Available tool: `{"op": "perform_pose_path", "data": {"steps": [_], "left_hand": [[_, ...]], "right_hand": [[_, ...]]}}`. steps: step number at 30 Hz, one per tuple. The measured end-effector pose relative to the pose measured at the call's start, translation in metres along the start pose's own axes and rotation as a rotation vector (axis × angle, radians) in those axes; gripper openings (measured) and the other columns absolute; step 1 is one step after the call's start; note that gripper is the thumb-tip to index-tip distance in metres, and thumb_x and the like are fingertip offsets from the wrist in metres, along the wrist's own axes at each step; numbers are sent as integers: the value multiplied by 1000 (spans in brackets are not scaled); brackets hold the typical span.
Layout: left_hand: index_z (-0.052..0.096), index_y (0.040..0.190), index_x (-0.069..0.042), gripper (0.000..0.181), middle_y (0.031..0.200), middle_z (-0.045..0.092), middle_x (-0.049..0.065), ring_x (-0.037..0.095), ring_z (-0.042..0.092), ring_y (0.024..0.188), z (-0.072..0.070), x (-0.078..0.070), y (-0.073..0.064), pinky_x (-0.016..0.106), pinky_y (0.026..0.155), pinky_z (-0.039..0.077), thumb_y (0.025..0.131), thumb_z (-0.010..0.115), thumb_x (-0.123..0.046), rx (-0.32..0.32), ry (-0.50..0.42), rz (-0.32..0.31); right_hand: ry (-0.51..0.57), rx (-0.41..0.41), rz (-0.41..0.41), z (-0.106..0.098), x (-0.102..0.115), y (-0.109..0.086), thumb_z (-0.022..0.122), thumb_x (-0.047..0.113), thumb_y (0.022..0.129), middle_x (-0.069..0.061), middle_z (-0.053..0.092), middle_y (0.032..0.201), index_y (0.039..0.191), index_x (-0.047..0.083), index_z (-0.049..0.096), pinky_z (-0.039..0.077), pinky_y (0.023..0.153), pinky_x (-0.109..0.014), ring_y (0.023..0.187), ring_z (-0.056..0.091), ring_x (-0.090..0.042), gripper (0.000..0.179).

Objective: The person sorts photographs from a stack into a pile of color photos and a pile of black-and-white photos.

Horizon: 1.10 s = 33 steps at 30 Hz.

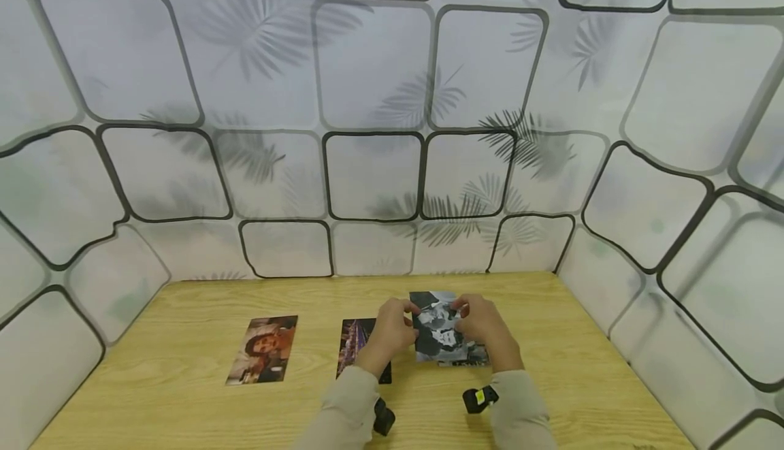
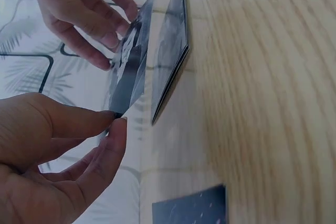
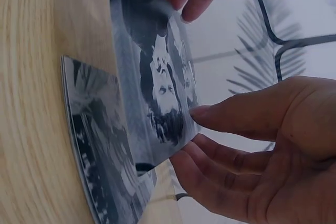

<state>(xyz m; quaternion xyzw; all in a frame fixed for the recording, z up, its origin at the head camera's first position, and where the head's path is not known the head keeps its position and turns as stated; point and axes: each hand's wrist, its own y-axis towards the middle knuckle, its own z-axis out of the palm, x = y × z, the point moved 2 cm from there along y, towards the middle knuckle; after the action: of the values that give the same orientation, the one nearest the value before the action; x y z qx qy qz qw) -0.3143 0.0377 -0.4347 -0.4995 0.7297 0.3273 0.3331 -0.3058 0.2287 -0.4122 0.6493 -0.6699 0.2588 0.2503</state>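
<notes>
A black-and-white photo print [image 1: 439, 327] is held above the table between both hands. My left hand [image 1: 390, 334] pinches its left edge between thumb and fingertips, plain to see in the left wrist view. At the opposite edge, my right hand [image 1: 486, 324] has its thumb on the picture side and its fingers behind. The picture shows people's faces, upside down in the right wrist view. Below it lies a small stack of black-and-white prints [image 3: 100, 135], partly covered by the held photo in the head view. A dark purple night-scene print [image 1: 353, 341] lies partly hidden under my left forearm.
A warm-toned photo of a person [image 1: 265, 351] lies at the left of the wooden table [image 1: 184, 341]. Patterned curtain-like walls [image 1: 373, 178] close off the table's back and sides. Black wrist cameras [image 1: 480, 399] sit at both cuffs.
</notes>
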Motion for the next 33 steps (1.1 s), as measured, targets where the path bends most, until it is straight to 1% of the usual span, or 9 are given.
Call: {"op": "perform_pose_path", "data": {"steps": [4, 7, 11, 13, 15, 20, 26, 28, 33], "left_hand": [[73, 113, 2, 32, 125, 63, 24, 26, 66, 91, 13, 0, 5, 33, 66, 55, 83, 77, 11, -24, 4, 18], [74, 109, 5, 31, 117, 64, 25, 25, 67, 87, 22, 1, 8, 32, 66, 56, 79, 78, 12, -44, 19, 58], [74, 106, 7, 32, 108, 64, 25, 20, 62, 80, 32, 3, 12, 28, 63, 50, 75, 77, 15, -45, 23, 77], [74, 106, 7, 32, 106, 64, 24, 17, 57, 77, 37, 4, 13, 26, 62, 46, 75, 76, 15, -37, 23, 75], [74, 106, 8, 32, 102, 64, 22, 15, 54, 76, 41, 4, 13, 26, 63, 45, 74, 77, 15, -38, 32, 87], [73, 105, 10, 31, 94, 63, 18, 13, 50, 73, 45, 2, 12, 26, 64, 45, 74, 78, 14, -31, 60, 114], [74, 105, 8, 30, 87, 65, 16, 11, 48, 70, 49, 3, 14, 28, 68, 45, 76, 79, 11, -10, 78, 87], [74, 105, 7, 29, 85, 65, 15, 11, 48, 68, 50, 4, 14, 27, 67, 45, 76, 78, 11, -5, 79, 80], [74, 101, 9, 28, 79, 66, 15, 11, 48, 66, 50, 4, 14, 25, 62, 43, 74, 75, 13, -14, 70, 94]], "right_hand": [[-21, -15, 18, -6, -7, 1, 69, -4, 84, -20, 65, 105, 118, -3, 69, 56, 62, -33, 78, 63, -23, 34], [-47, -28, 25, -9, -13, 1, 69, -3, 84, -21, 66, 106, 118, -4, 69, 56, 61, -32, 79, 63, -24, 33], [-57, -31, 44, -11, -20, 2, 68, -2, 85, -24, 67, 108, 117, -4, 69, 56, 62, -32, 81, 64, -26, 32], [-62, -31, 55, -11, -23, 3, 69, -2, 84, -25, 67, 108, 115, -5, 69, 56, 63, -32, 83, 64, -27, 32], [-70, -29, 68, -11, -27, 4, 69, -2, 84, -24, 67, 108, 115, -5, 69, 55, 63, -32, 84, 64, -27, 31], [-88, -13, 102, -9, -34, 6, 69, -1, 84, -24, 68, 108, 116, -5, 69, 54, 63, -31, 83, 64, -27, 31], [-119, -16, 94, -6, -42, 9, 69, 0, 83, -23, 70, 107, 114, -4, 70, 55, 69, -36, 88, 66, -29, 31], [-121, -13, 93, -5, -44, 9, 69, 0, 83, -24, 71, 107, 114, -5, 70, 55, 71, -37, 88, 66, -29, 31], [-112, -13, 109, -2, -48, 10, 71, 0, 82, -22, 71, 103, 111, -4, 70, 55, 72, -38, 86, 66, -28, 29]]}}
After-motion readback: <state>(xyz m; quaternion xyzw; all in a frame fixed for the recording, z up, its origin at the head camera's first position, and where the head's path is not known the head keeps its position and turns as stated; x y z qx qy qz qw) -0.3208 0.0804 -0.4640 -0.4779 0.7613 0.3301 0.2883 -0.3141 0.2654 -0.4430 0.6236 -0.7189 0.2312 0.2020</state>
